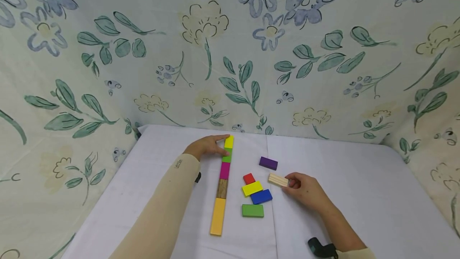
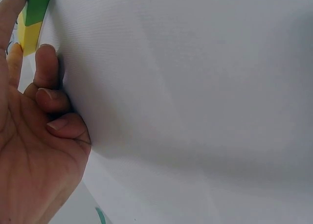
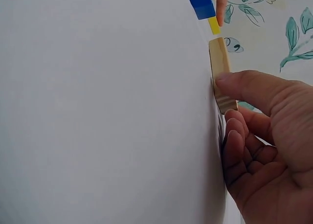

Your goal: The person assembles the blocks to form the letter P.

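Observation:
A straight row of blocks lies on the table, running away from the viewer: a light-orange block [image 1: 217, 216] nearest, then a brown wood-grain block [image 1: 222, 188], a magenta block [image 1: 224, 170], a light-green block [image 1: 228, 156] and a yellow block [image 1: 229, 142] at the far end. My left hand [image 1: 206, 146] is at that far end, index finger reaching the yellow block's end and thumb against the light-green one; the other fingers are bent in the left wrist view. Between thumb and fingers, my right hand [image 1: 305, 190] pinches a plain wooden block [image 3: 220, 67] by its right end.
Right of the row are a red block [image 1: 248, 178], a second yellow block [image 1: 252, 188], a blue block [image 1: 261, 196] and a darker green block [image 1: 253, 210]. Farther back lies a purple block [image 1: 268, 163]. Flowered cloth [image 1: 251, 91] hangs behind the white-covered table [image 1: 345, 171].

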A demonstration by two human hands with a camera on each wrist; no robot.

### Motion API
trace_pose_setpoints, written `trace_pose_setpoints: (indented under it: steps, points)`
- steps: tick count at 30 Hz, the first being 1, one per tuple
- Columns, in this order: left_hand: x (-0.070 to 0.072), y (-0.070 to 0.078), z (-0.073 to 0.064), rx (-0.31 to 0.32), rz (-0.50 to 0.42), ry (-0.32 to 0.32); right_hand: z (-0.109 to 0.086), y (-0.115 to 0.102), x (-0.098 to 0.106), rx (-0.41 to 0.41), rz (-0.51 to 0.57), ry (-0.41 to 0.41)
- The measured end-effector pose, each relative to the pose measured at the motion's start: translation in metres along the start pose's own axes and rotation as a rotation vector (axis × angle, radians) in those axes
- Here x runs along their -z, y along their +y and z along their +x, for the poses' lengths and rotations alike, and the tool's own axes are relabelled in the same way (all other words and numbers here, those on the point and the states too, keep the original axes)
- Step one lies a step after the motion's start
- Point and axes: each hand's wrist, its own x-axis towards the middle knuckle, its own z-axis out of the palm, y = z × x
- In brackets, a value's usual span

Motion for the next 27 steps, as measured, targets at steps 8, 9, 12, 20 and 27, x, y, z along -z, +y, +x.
trace_pose_setpoints:
  steps: [8, 9, 12, 20, 27]
  points:
    - [0.0021, 0.0018, -0.003, -0.003, 0.004, -0.015, 0.001, 0.0011, 0.0004, 0.0, 0.001, -0.002]
    - [0.0024, 0.0016, -0.0032, -0.005, 0.006, -0.014, 0.0013, 0.0013, 0.0002, -0.004, 0.002, -0.002]
    - [0.0031, 0.0018, -0.0042, -0.007, 0.012, -0.016, 0.002, 0.0016, -0.0004, -0.009, 0.002, -0.005]
    - [0.0033, 0.0015, -0.0042, -0.006, 0.013, -0.007, 0.0034, 0.0009, -0.0028, 0.004, -0.006, -0.006]
    - [0.0019, 0.0004, -0.0025, 0.0, -0.003, -0.01, 0.0023, -0.003, -0.0035, 0.019, -0.003, -0.011]
